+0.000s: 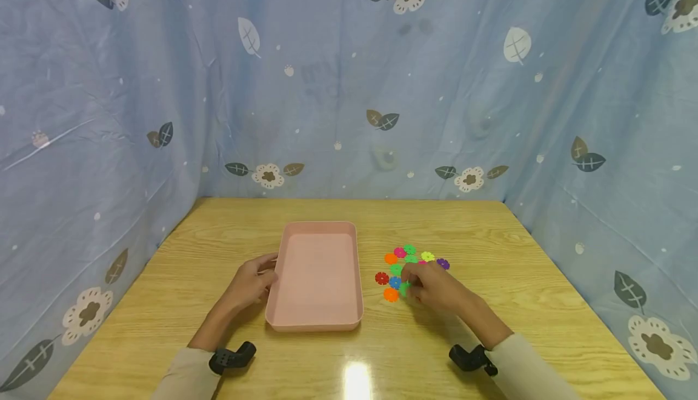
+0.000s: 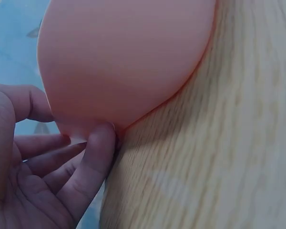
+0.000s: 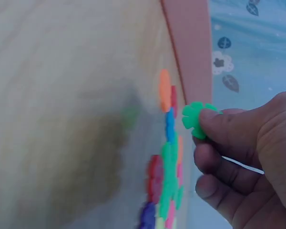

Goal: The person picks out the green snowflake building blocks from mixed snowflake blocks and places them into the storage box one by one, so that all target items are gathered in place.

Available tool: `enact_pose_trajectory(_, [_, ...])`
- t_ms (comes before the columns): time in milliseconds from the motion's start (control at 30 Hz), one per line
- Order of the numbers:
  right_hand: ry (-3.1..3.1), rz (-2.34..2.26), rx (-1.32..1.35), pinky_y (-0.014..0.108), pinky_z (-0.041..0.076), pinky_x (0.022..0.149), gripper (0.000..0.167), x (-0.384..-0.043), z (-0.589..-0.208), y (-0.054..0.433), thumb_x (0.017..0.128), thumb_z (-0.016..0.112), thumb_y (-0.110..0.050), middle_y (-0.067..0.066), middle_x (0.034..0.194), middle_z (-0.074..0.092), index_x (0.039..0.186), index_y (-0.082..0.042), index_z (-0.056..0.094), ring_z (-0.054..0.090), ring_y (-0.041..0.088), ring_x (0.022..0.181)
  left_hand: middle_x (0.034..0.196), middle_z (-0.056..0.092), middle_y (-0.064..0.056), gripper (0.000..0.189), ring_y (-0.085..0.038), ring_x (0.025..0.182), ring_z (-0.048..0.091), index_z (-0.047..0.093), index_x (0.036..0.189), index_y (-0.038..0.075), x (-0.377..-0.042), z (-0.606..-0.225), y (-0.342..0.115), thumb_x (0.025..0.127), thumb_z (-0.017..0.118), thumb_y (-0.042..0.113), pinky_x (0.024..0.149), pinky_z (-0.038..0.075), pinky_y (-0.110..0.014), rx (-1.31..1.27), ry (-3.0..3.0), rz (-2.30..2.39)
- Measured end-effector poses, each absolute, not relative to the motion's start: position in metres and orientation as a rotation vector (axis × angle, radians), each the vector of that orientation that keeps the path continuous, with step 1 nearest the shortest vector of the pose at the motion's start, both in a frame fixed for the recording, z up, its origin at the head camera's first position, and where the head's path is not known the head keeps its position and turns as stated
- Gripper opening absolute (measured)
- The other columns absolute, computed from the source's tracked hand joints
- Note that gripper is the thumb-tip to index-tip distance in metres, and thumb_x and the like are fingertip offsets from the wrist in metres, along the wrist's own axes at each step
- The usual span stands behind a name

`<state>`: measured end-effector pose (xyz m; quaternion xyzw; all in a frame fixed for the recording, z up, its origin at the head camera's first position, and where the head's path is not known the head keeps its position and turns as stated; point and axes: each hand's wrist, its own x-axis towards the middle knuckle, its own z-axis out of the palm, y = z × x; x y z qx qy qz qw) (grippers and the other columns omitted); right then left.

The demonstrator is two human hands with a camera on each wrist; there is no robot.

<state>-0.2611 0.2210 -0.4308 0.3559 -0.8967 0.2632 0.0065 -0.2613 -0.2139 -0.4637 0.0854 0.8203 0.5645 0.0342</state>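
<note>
My left hand (image 1: 249, 283) grips the left side wall of a shallow pink tray (image 1: 317, 276). In the left wrist view its fingers and thumb meet around the end of the tray wall (image 2: 128, 57). Between thumb and index finger my right hand (image 1: 436, 289) pinches a green flower-shaped plastic disc (image 3: 191, 117), lifted over the table in the right wrist view. Beneath and beside that hand lies a loose cluster of similar discs, among them a red disc (image 1: 382, 279), a blue disc (image 1: 395, 283) and an orange disc (image 1: 391, 294). The right hand covers part of the cluster.
The pink tray stands left of the discs on a wooden table (image 1: 322, 357). Toward the back and right of the cluster lie a yellow disc (image 1: 428, 256) and a purple disc (image 1: 443, 263). A blue patterned curtain (image 1: 327, 85) surrounds the table's back and sides.
</note>
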Motion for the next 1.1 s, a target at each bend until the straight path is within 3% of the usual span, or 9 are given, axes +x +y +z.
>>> enact_pose_trajectory(267, [-2.713, 0.828, 1.106, 0.025, 0.055, 0.069, 0.013, -0.277, -0.414, 0.208, 0.092, 0.067, 0.004, 0.002, 0.09, 0.07, 0.101, -0.006, 0.067, 0.061, 0.005, 0.073, 0.143, 0.052, -0.03, 0.062, -0.03, 0.079, 0.07, 0.04, 0.153, 0.001, -0.263, -0.459, -0.211, 0.092, 0.052, 0.004, 0.053, 0.056, -0.038, 0.27, 2.52, 1.744])
enact_pose_trajectory(467, [-2.622, 0.807, 1.098, 0.026, 0.055, 0.068, 0.013, -0.288, -0.397, 0.193, 0.093, 0.066, 0.002, 0.003, 0.087, 0.071, 0.104, -0.005, 0.067, 0.061, 0.008, 0.071, 0.142, 0.055, -0.027, 0.065, -0.038, 0.115, 0.064, 0.043, 0.152, 0.003, -0.267, -0.459, -0.205, 0.088, 0.054, 0.003, 0.059, 0.054, -0.031, 0.296, 2.592, 1.697])
enact_pose_trajectory(567, [-2.598, 0.768, 1.084, 0.029, 0.056, 0.071, 0.012, -0.292, -0.392, 0.181, 0.094, 0.067, 0.001, 0.003, 0.089, 0.072, 0.105, -0.004, 0.068, 0.065, 0.012, 0.076, 0.145, 0.052, -0.026, 0.067, -0.039, 0.111, 0.065, 0.042, 0.153, 0.005, -0.266, -0.46, -0.203, 0.087, 0.054, 0.001, 0.053, 0.054, -0.032, 0.277, 2.55, 1.715])
enact_pose_trajectory(667, [-2.587, 0.739, 1.048, 0.031, 0.057, 0.075, 0.013, -0.298, -0.391, 0.167, 0.094, 0.068, -0.002, 0.003, 0.093, 0.073, 0.107, -0.005, 0.069, 0.068, 0.016, 0.083, 0.148, 0.049, -0.026, 0.068, -0.038, 0.097, 0.069, 0.04, 0.154, 0.006, -0.264, -0.462, -0.2, 0.088, 0.053, 0.001, 0.051, 0.056, -0.037, 0.264, 2.496, 1.747])
enact_pose_trajectory(800, [-2.576, 0.766, 1.028, 0.031, 0.056, 0.074, 0.014, -0.307, -0.394, 0.147, 0.095, 0.067, -0.002, 0.003, 0.096, 0.073, 0.108, -0.006, 0.07, 0.067, 0.016, 0.083, 0.15, 0.046, -0.028, 0.07, -0.035, 0.095, 0.069, 0.037, 0.155, 0.004, -0.262, -0.463, -0.197, 0.087, 0.052, 0.001, 0.049, 0.056, -0.039, 0.272, 2.474, 1.771])
enact_pose_trajectory(1100, [-2.593, 0.87, 1.091, 0.028, 0.056, 0.074, 0.014, -0.322, -0.391, 0.105, 0.095, 0.065, 0.0, 0.006, 0.094, 0.073, 0.107, -0.005, 0.07, 0.068, 0.018, 0.082, 0.152, 0.044, -0.026, 0.065, -0.039, 0.114, 0.061, 0.035, 0.157, 0.007, -0.258, -0.468, -0.193, 0.094, 0.052, 0.008, 0.048, 0.051, -0.035, 0.266, 2.567, 1.72])
